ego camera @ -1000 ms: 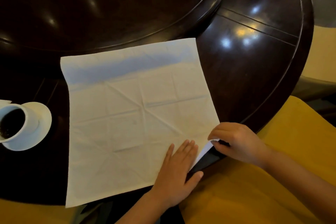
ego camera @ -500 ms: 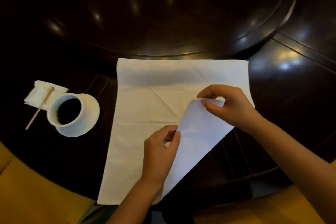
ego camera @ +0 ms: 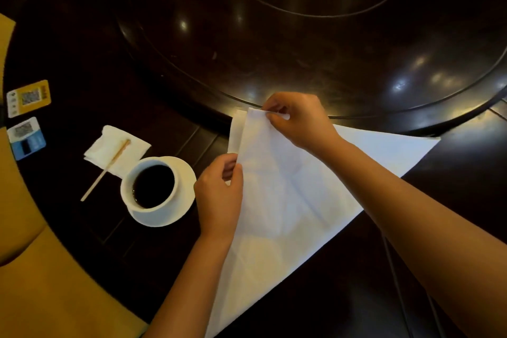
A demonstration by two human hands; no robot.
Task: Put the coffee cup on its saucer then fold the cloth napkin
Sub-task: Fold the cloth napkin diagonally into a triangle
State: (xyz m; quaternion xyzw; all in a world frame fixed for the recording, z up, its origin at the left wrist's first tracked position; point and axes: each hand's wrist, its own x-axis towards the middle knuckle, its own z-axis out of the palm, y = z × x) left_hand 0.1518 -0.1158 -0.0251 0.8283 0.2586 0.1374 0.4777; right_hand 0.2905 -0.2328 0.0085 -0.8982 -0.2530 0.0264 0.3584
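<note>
- Coffee cup (ego camera: 151, 183): white, full of dark coffee, sitting on its saucer (ego camera: 183, 202) at the left part of the worktop (ego camera: 343, 68), near my side. I am judging the first half of the task as done.
- Cloth napkin (ego camera: 288, 200): white, lying doubled corner to corner as a triangle at the near middle of the worktop; the long folded edge is running along its right side, from the far right point to the point at the near edge.
- My right hand (ego camera: 300, 121): fingers (ego camera: 270, 111) are pinching together on the carried corner, bringing it onto the far-left corner beneath, close to the raised turntable's rim.
- My left hand (ego camera: 219, 197): fingers are closing on the napkin's left edge, just right of the saucer, holding both layers together.
- Step in hand: I am matching corner to corner. The lower layer is peeking out along the left edge, so I am judging the top layer needs nudging left until both edges meet.
- Doing it well: I am aiming to keep the corner pinned, then smooth from there toward the fold so no air or wrinkle is getting trapped.
- Caution: my left hand is working beside the full cup; sideways sweeps are worth avoiding.
- Also present: paper napkin (ego camera: 116, 149) with wooden stirrer (ego camera: 107, 170), beyond the cup.
</note>
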